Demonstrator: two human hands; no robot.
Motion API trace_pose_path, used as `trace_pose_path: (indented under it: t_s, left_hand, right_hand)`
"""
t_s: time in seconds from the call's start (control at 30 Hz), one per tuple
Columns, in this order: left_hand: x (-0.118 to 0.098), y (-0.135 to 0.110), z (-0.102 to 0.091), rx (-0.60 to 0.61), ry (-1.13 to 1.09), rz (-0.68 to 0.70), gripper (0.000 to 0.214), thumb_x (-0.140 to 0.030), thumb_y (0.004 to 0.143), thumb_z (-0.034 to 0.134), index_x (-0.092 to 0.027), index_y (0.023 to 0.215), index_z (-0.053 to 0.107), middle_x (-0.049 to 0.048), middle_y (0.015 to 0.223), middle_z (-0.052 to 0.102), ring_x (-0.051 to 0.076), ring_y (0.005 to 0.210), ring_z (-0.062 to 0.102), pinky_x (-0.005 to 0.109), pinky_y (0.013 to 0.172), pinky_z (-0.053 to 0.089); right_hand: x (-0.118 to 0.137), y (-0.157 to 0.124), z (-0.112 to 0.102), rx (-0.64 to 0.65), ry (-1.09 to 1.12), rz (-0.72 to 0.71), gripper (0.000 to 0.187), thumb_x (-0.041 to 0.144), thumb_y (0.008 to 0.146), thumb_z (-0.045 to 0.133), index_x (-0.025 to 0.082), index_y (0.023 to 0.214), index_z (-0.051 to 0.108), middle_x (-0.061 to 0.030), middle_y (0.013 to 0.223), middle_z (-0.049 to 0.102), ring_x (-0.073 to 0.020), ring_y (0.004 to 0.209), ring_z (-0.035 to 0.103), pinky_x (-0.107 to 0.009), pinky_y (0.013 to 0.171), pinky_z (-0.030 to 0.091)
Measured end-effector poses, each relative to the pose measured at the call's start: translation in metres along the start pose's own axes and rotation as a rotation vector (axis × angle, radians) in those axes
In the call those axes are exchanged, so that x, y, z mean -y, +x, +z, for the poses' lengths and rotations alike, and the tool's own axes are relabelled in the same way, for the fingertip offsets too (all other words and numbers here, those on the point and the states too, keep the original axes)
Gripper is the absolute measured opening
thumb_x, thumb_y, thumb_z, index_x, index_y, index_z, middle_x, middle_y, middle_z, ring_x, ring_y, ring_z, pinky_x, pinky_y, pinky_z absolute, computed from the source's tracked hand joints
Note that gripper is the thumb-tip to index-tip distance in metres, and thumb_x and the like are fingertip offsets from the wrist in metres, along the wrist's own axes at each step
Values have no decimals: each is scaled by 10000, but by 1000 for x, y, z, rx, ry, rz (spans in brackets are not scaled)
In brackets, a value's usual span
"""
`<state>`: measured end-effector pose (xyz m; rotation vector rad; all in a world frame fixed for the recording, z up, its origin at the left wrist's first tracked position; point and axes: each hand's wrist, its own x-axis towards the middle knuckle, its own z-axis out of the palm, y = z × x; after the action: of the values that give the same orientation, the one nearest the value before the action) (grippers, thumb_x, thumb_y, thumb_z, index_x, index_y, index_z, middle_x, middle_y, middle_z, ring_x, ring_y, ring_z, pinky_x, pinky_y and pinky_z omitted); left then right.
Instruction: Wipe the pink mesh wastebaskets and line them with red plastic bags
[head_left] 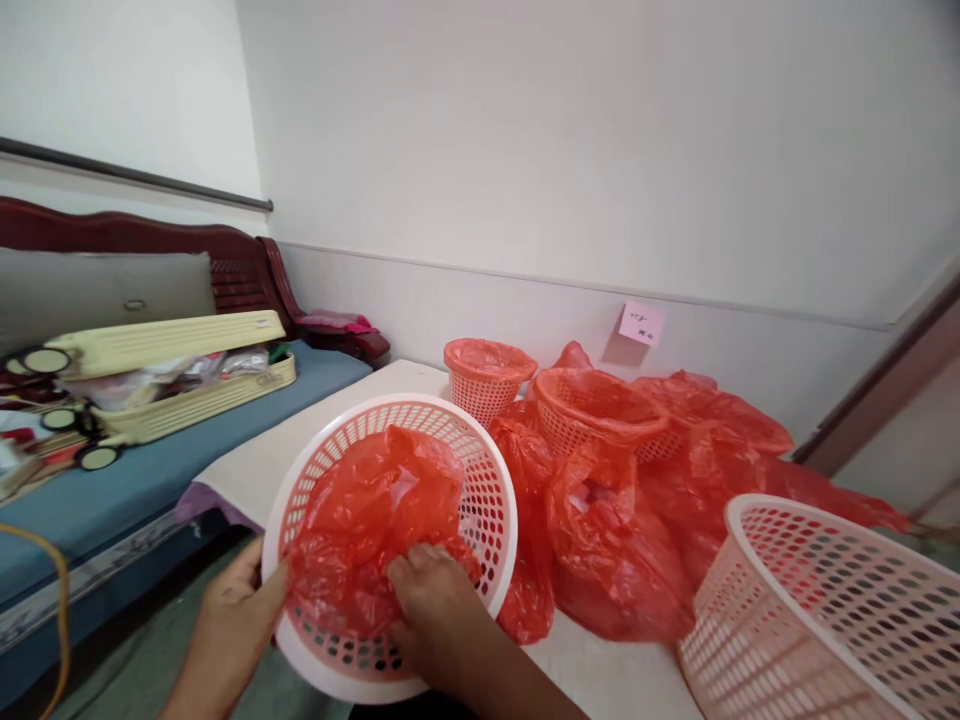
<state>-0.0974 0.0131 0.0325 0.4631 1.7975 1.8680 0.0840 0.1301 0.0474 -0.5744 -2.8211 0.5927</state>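
A pink-and-white perforated plastic basket [487, 455] is tilted toward me, its round mouth facing up. My left hand [232, 610] grips its left rim, thumb over the edge. Inside lies a crumpled red plastic bag [375, 490], thin and translucent. My right hand [439, 610] reaches into the basket over the near right rim, its fingers curled into the bag. The fingertips are buried in the red film. A bigger pink basket [765, 590] with a white rim stands at the lower right.
Behind are a small bag-lined basket [484, 390], a wider bag-lined basket [592, 405] and several red bags, including a full one [607, 560]. A pink note [641, 324] sticks to the wall. An open cream suitcase [202, 400] lies on a blue bed [322, 370] at left.
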Motion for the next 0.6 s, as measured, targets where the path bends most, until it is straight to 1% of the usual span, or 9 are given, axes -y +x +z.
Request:
trace_pose_path:
  t_s: [0.1,0.17,0.27,0.33,0.37,0.43,0.47,0.53,0.6]
  left_hand:
    - [4,-3,-3,31,-22,-44,518,-275,485,822,-223,975,662,-22,779,746,222,666,703,261,565,560]
    - [5,-7,-5,15,0,-40,478,-283,517,807,-220,970,667,-23,731,738,220,624,695,263,530,555]
    - [7,-10,-6,-41,34,-30,420,-289,570,780,-213,970,676,-19,683,726,204,561,674,255,495,542]
    - [10,-9,-8,-61,6,-58,439,-287,571,781,-214,991,674,-15,686,727,209,561,673,265,496,544]
    - [13,-7,-10,-66,-19,-82,463,-284,562,788,-218,1006,671,-13,692,728,217,571,676,276,504,549]
    - [19,-2,-15,-94,-65,-114,498,-287,554,796,-225,1030,664,-12,693,727,229,576,678,284,489,542]
    - [22,1,-18,-117,-81,-122,494,-290,558,796,-225,1029,663,-11,690,725,231,575,677,278,475,532]
    - [25,6,-22,-163,-113,-122,443,-291,590,780,-223,1013,665,-6,699,725,224,585,679,259,469,519]
    - [26,10,-24,-195,-150,-124,373,-268,630,753,-218,990,670,0,715,727,207,600,682,247,503,529]
  right_hand:
    - [-10,9,-1,-114,-39,8,177,142,692,572,169,853,640,-101,909,668,-254,852,606,-359,807,471]
    - [-15,11,-6,-226,118,4,180,93,672,532,189,800,616,-58,858,647,-211,801,591,-314,741,453]
    - [-20,14,-19,-450,561,-2,176,80,697,505,202,768,610,-5,789,626,-164,768,577,-274,713,422]
    - [-23,18,-31,-583,951,41,56,171,755,568,207,740,609,18,730,616,-144,704,563,-258,668,421]
    - [-24,21,-39,-630,1159,72,43,235,769,610,210,734,607,25,709,614,-138,668,557,-253,639,425]
    - [-27,30,-55,-674,1519,125,108,303,739,676,217,741,610,35,673,618,-139,623,565,-256,603,446]
    - [-27,34,-64,-674,1647,144,118,299,714,691,219,739,608,36,652,620,-147,621,579,-264,602,462]
    - [-25,45,-82,-632,1787,168,122,270,667,693,219,712,592,28,624,623,-170,642,611,-284,608,494]
    - [-20,55,-97,-554,1841,183,121,269,653,672,222,689,566,19,609,621,-181,642,623,-293,591,506]
